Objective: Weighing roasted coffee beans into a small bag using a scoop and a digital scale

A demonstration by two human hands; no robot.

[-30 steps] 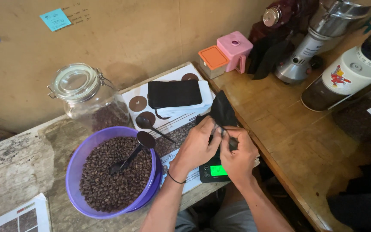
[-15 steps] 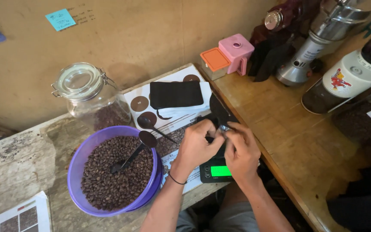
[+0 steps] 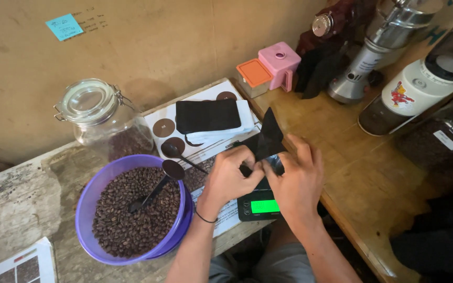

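**Both hands pinched on the black pouch over the scale**

Since a moment ago the black pouch (image 3: pixel 266 139) has tipped up again, its pointed corner now standing toward the far side, where half a second back it sat lower between my hands. My left hand (image 3: pixel 229 175) is curled, thumb and fingertips pinched on the pouch's near left edge, wrist bent inward, a thin band around it. My right hand (image 3: pixel 297 181) grips the pouch's near right edge, fingers folded over the top and thumb tucked under, forearm coming up from the near edge. Both hands touch at the fingertips and hover just above the small scale (image 3: pixel 258 205), whose green display glows just near of them. Left of my left hand sits the purple bowl (image 3: pixel 87 202) of coffee beans, a black spoon (image 3: pixel 155 183) resting in it. Farther off lies a stack of black pouches (image 3: pixel 208 115) on a printed sheet, with a lidded glass jar (image 3: pixel 100 118) to its left
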